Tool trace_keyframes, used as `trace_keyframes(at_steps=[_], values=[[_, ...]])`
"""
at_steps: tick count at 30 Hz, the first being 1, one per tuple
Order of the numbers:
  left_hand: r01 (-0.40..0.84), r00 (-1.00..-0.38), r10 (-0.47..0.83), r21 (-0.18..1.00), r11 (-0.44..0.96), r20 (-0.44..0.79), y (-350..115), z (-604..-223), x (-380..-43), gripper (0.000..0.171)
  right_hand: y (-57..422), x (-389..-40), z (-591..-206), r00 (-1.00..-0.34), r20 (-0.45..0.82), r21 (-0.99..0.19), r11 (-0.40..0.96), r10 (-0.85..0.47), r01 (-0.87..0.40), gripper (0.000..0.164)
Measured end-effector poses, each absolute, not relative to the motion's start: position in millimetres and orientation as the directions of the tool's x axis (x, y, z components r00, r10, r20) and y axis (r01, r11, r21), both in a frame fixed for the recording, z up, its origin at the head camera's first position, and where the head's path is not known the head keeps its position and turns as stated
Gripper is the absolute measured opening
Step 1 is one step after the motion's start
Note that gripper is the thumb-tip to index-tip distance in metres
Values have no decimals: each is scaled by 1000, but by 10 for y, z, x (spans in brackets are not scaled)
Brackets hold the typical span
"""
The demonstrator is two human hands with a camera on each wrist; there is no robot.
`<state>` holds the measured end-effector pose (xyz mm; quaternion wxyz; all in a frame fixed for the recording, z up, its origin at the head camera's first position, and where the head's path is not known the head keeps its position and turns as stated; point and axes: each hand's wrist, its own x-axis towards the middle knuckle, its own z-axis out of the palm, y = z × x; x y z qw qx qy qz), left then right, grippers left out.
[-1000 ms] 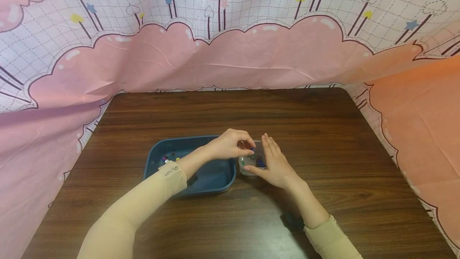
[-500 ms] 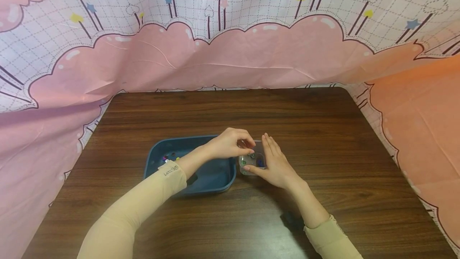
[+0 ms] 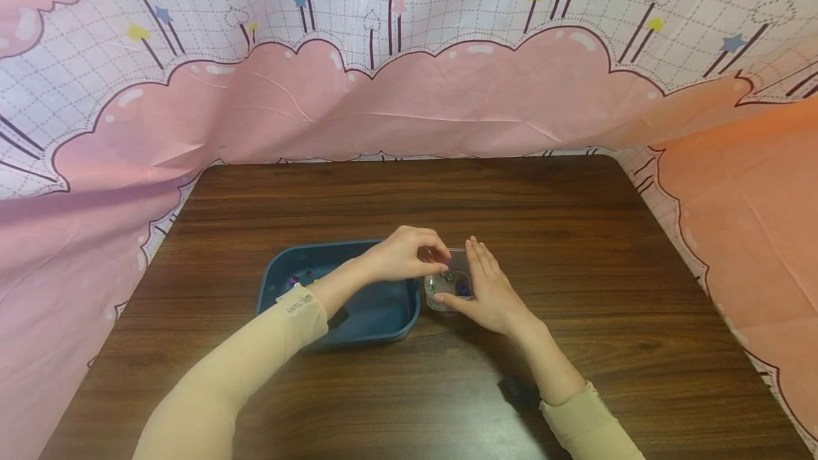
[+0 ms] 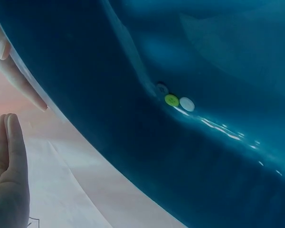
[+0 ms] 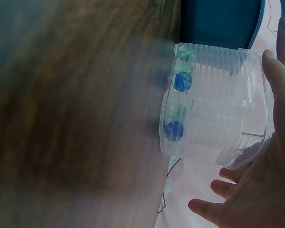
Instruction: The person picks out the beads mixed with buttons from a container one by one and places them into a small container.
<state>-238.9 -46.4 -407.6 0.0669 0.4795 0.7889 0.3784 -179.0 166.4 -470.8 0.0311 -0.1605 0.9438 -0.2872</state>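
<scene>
My left hand (image 3: 404,254) hovers at the left side of a clear plastic box (image 5: 216,99), thumb and fingers loosely bent with nothing visible between them. Along the box's right side lie the straight fingers of my right hand (image 3: 487,297), while its thumb touches the near rim. Blue marbles (image 5: 182,81) and greenish clear marbles (image 5: 186,53) rest on the box's bottom. A dark blue tray (image 3: 386,321) stands just left of the box, under my left forearm. In it are a yellow-green button (image 4: 171,100), a white button (image 4: 187,104) and a darker button (image 4: 162,88).
Tray and box stand close together on a brown wooden table (image 3: 409,204). A few more small coloured pieces (image 3: 294,281) lie at the tray's left end, partly hidden by the sleeve. Behind the table hangs a pink and white patterned cloth (image 3: 447,105).
A small blue marble at my left fingertips a second ago is gone from them. The left hand has drawn slightly left and up; the right hand has stayed put.
</scene>
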Motion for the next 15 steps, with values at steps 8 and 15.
trace_keyframes(at_steps=[8, 15], values=[[706, -543, 804, 650, 280, 243, -585, -4079, -2381, 16, 1652, -1793, -4714, -947, 36, -555, 782, -318, -284, 116], [691, -563, 797, 653, 309, 218, -692, -4066, -2346, 17, 1648, -1789, -4706, -949, 21, -565, 779, -316, -272, 117]])
